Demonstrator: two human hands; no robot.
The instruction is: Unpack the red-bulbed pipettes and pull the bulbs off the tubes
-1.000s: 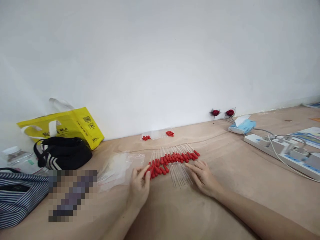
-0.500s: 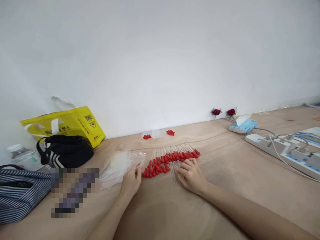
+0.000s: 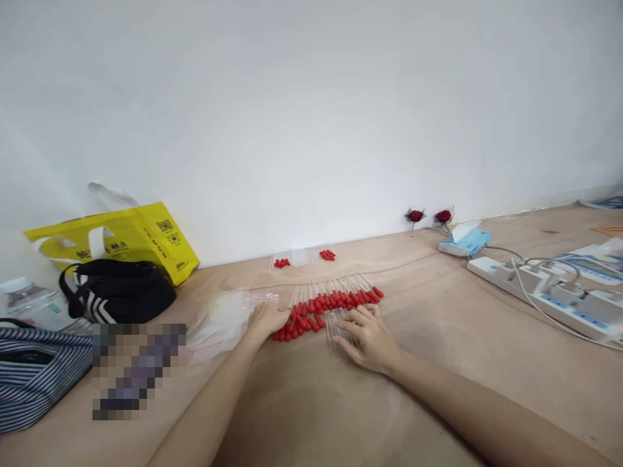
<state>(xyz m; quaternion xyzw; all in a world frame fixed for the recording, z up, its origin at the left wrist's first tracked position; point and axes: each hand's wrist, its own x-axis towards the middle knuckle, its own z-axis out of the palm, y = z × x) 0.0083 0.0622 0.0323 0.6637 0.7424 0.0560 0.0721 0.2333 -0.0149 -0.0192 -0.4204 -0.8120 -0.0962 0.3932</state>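
Observation:
A dense row of glass droppers with red rubber bulbs (image 3: 341, 299) lies on the table, their thin clear tubes pointing toward the wall. In front of its left part is a second cluster of red bulbs (image 3: 296, 329). My left hand (image 3: 267, 319) is at the left end of these bulbs with its fingers curled; whatever is between them is hidden. My right hand (image 3: 367, 338) rests palm down with fingers spread over loose clear tubes (image 3: 335, 334), just in front of the row. Left of my left hand lie clear zip bags (image 3: 219, 321).
Near the wall is another clear bag (image 3: 299, 258) with red bulbs at both ends. Left stand a yellow bag (image 3: 146, 240), a black pouch (image 3: 129, 292) and a striped bag (image 3: 43, 376). On the right are tissues (image 3: 464, 242), a power strip (image 3: 549, 298) with cables, and two red roses (image 3: 443, 216).
My left hand has moved forward and right, from beside the bulbs onto their left end. My right hand's fingers have spread out over the clear tubes. The view has shifted slightly.

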